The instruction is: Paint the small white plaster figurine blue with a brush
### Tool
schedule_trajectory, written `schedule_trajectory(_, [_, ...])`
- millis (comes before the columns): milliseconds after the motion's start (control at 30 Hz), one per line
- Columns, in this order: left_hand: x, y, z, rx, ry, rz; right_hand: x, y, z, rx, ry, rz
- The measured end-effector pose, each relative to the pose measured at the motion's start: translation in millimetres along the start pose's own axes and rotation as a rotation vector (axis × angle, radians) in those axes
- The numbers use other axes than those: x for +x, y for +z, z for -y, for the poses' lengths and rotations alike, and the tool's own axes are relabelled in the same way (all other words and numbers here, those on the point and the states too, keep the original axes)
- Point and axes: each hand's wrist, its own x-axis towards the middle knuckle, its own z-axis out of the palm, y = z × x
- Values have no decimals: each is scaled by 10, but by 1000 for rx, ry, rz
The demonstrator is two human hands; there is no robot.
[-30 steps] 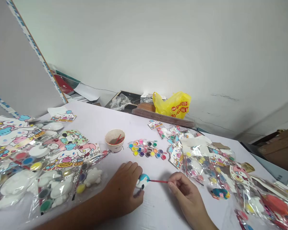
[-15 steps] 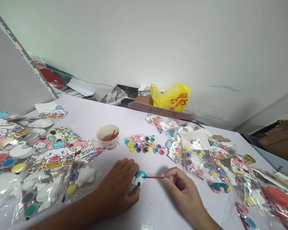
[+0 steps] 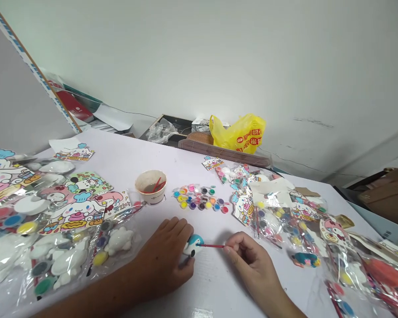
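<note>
- The left hand [image 3: 167,260] rests on the white worktop [image 3: 185,163], low in the middle.
- Its fingers [image 3: 178,230] are curled around a little figure [image 3: 193,244] and hold it in place on the worktop.
- The little figure is white with a blue top.
- The right hand [image 3: 252,260] is just to the right of it.
- Its fingers [image 3: 234,248] pinch a thin red brush [image 3: 214,245].
- The tip of the red brush touches the blue part of the little figure.
- A bunch of small paint pots [image 3: 200,203] in many colors sits behind the hands.
- A paper cup [image 3: 151,187] with red sticks in it stands left of the paint pots.
- Clear bags of white shapes [image 3: 63,260] lie to the left of the left hand.
- A second painted figure [image 3: 305,259], blue and pink, lies to the right of the right hand.
- A yellow bag [image 3: 239,132] sits far back by the wall.
</note>
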Motion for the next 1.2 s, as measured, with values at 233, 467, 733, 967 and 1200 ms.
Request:
schedule_trajectory(233, [-7,21,14,-6,24,-30,-8,5,-22,-4,-8,-12])
schedule_trajectory(467, [-11,17,14,-14,27,-38,-12,2,-24,-9,7,-21])
schedule_trajectory(733, [-11,22,18,-9,24,-34,-17,-8,-8,-28,-4,-40])
schedule_trajectory(967, [-10,39,26,-5,32,-52,-22,-7,-23,-33,-18,-31])
schedule_trajectory(1200, [-19,20,10,11,23,-27,-16,-1,-21,-13,3,-49])
